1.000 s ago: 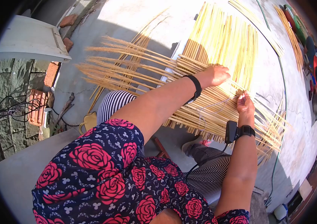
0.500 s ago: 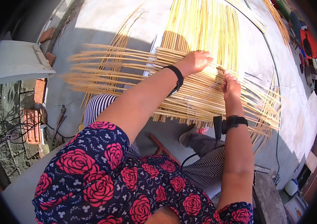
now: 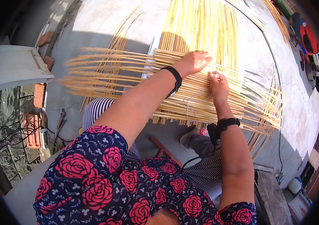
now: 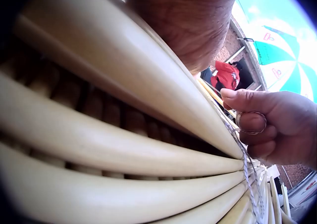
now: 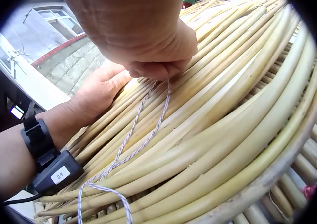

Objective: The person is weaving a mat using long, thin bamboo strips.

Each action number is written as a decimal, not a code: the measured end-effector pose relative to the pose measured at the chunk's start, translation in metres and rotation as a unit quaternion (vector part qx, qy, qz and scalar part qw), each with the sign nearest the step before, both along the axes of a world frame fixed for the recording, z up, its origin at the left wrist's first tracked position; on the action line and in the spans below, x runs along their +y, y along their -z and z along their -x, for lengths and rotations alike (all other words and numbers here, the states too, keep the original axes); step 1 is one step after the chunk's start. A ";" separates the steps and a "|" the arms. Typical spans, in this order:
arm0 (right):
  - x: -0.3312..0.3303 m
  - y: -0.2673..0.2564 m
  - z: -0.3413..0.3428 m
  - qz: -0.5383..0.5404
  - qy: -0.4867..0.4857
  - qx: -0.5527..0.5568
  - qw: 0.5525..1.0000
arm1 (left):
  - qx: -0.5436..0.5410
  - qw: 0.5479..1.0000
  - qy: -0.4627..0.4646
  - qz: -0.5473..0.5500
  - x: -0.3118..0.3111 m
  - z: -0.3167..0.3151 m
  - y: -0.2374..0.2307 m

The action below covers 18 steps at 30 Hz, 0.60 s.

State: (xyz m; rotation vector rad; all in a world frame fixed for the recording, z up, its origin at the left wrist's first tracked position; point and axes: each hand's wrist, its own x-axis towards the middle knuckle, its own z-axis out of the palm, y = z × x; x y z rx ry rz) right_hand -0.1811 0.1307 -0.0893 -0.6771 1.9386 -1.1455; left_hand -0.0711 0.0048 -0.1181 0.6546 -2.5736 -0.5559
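The right hand [image 3: 219, 87] has curled fingers pinching white twine [image 5: 115, 164] over crosswise plumed stalks [image 3: 174, 107]; the twine trails nearward across them. Just left and farther, the left hand [image 3: 196, 62] rests on these stalks; whether its fingers grip is unclear. Lengthwise stalks [image 3: 204, 26] extend far beneath.

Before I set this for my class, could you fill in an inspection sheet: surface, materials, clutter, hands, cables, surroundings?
Surface: pale ground, part sunlit, part shaded.
Job's things: crosswise stalks over lengthwise stalks; cord runs across the crosswise stalks.
Clutter: loose brick and terracotta block, off to the person's left.
Hands: left hand rests on the crosswise stalks; right hand holds the cord in curled fingers.
Cables: tangled black wires by the terracotta block; black cable at the left wrist camera.
Surroundings: stone-faced wall; green-and-white parasol.
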 end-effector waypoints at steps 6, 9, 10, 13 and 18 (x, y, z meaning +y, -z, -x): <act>0.003 0.008 0.001 0.013 -0.004 -0.027 1.000 | -0.032 0.998 0.004 -0.051 -0.003 0.000 0.003; 0.002 0.009 0.000 0.036 -0.004 -0.038 0.999 | -0.031 0.996 -0.001 -0.080 -0.006 0.002 0.004; 0.001 0.009 0.001 0.033 -0.004 -0.040 0.999 | -0.039 0.996 0.001 -0.083 -0.008 0.003 0.005; 0.001 0.010 0.001 0.024 -0.003 -0.044 0.999 | -0.060 0.994 -0.001 -0.096 -0.008 0.004 0.005; 0.000 0.009 0.002 0.017 -0.006 -0.036 0.999 | -0.096 0.991 0.004 -0.098 -0.008 0.005 -0.002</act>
